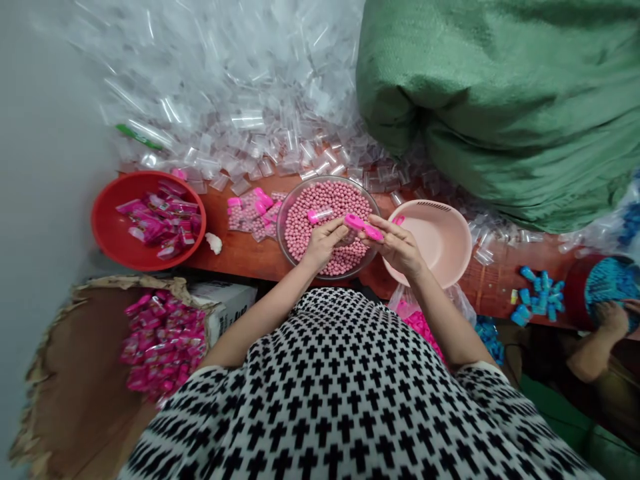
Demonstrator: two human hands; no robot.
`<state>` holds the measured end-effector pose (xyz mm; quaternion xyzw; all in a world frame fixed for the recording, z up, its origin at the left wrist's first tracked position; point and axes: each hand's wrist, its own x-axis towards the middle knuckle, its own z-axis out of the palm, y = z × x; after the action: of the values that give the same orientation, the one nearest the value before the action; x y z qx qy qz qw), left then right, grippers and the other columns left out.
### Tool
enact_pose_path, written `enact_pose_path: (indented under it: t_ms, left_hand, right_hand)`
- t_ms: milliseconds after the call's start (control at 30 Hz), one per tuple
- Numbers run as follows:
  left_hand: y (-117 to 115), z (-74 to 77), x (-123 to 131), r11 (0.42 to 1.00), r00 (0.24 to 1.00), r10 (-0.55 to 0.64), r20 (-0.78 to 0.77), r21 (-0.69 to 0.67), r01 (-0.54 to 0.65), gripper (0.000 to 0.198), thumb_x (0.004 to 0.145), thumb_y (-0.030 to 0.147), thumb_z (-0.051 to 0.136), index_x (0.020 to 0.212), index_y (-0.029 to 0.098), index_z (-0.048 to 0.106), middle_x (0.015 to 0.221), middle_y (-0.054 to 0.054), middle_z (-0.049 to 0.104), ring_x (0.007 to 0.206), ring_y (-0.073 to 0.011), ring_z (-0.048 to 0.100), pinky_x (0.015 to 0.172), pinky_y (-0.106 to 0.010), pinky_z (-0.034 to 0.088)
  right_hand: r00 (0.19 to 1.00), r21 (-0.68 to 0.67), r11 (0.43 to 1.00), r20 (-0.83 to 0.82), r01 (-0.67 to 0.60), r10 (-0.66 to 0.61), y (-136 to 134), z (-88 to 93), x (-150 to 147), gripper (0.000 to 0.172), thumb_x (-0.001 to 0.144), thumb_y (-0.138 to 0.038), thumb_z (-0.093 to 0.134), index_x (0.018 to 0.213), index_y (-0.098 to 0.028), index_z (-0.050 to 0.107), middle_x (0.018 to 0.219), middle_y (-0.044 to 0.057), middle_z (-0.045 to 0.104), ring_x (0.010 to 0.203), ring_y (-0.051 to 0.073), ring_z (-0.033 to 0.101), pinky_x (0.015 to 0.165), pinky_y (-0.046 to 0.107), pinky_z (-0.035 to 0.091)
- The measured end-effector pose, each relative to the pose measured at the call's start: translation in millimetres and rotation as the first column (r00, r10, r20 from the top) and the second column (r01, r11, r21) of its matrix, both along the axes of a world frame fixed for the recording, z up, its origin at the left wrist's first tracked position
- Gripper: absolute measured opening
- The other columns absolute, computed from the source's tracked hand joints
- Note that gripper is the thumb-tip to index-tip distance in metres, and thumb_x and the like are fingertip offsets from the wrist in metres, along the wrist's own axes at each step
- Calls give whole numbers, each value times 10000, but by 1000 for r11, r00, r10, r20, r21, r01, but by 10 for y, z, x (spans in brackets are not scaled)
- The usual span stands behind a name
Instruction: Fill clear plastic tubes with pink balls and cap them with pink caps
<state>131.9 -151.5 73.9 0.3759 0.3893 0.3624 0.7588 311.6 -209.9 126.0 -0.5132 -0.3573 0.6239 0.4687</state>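
Note:
Over a metal bowl [327, 198] of pink beads, my left hand [323, 245] and my right hand [401, 247] come close together. Between their fingertips is a bright pink plastic piece [356, 222], gripped from both sides. Whether it is one part or two, and whether a clear tube is joined to it, I cannot tell. Just above my left hand, a clear tube with a pink cap [314, 216] lies on the beads. Right of the bowl stands a pale pink basin [457, 243] with a little pink at its left side, partly behind my right hand.
A red basin [100, 223] holds pink wrapped packets. Bead-filled tubes [250, 217] lie left of the bowl. Clear tubes [240, 127] heap behind, beside a green sack [490, 100]. Below left, a sack [65, 380] holds more packets. At right, another person's hands [613, 317] work near blue pieces [543, 293].

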Motion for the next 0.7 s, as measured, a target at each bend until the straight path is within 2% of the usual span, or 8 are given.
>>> enact_pose_path:
  t_ms: [100, 233, 267, 333, 400, 467, 633, 700]
  left_hand:
    - [5, -2, 15, 1000, 1000, -16, 11, -25, 17, 602, 675, 541, 770, 1131, 154, 705, 1069, -93, 729, 921, -230, 696, 860, -398, 564]
    - [-20, 38, -24, 975, 989, -78, -129, 197, 103, 469, 739, 518, 724, 1060, 176, 741, 1084, -88, 728, 1014, -241, 670, 969, -418, 508]
    - [-39, 44, -37, 955, 981, -95, -168, 262, 137, 428, 763, 509, 705, 1041, 187, 749, 1080, -85, 729, 1039, -240, 660, 1000, -419, 487]
    - [-92, 41, -65, 918, 969, -103, -225, 354, 179, 370, 802, 495, 669, 1027, 215, 754, 1102, -78, 719, 1107, -235, 625, 1050, -417, 445]
    - [-159, 18, -94, 904, 962, -76, -261, 388, 177, 342, 823, 488, 646, 1026, 235, 754, 1142, -77, 697, 1168, -233, 584, 1070, -415, 424]
    - [-227, -16, -123, 909, 957, -46, -287, 386, 159, 327, 831, 476, 637, 1025, 241, 754, 1161, -80, 679, 1189, -234, 563, 1067, -414, 424]
    - [-314, -93, -195, 925, 956, 5, -294, 364, 107, 289, 841, 436, 627, 998, 231, 757, 1100, -79, 686, 1129, -226, 586, 1049, -403, 431]
    - [-297, -119, -243, 930, 957, 28, -289, 359, 81, 302, 842, 440, 620, 1001, 220, 752, 1096, -80, 692, 1106, -224, 596, 1044, -400, 431]
  right_hand:
    - [992, -62, 996, -112, 58, -64, -8, 5, 31, 546, 604, -458, 837, 1090, -257, 691, 945, 37, 724, 901, 221, 686, 909, 455, 529]
    - [979, -74, 986, -127, 148, -157, 62, -49, 5, 418, 588, -442, 848, 921, -232, 706, 917, 18, 721, 861, 177, 679, 876, 375, 547]
    - [981, -93, 988, -141, 122, -135, 79, -61, -15, 405, 607, -445, 835, 920, -226, 700, 937, 20, 716, 872, 170, 673, 858, 357, 552]
    - [978, -186, 982, -206, -6, -33, 95, -82, -69, 393, 654, -446, 796, 952, -217, 680, 968, 27, 708, 894, 169, 662, 821, 352, 567]
    - [949, -311, 940, -312, -142, 40, 86, -112, -143, 363, 687, -451, 752, 941, -209, 660, 936, 28, 706, 872, 174, 656, 791, 382, 582]
    - [924, -394, 900, -382, -185, 22, 63, -161, -241, 316, 668, -427, 740, 865, -197, 647, 840, 15, 698, 806, 167, 648, 775, 394, 591]
    - [952, -421, 906, -263, 29, -153, 38, -324, -553, 216, 659, -380, 690, 736, -198, 602, 697, -18, 642, 680, 128, 603, 712, 317, 599]
    - [964, -413, 910, -223, 43, -146, 71, -378, -659, 257, 704, -450, 652, 769, -206, 601, 706, -16, 641, 675, 131, 600, 692, 313, 599]
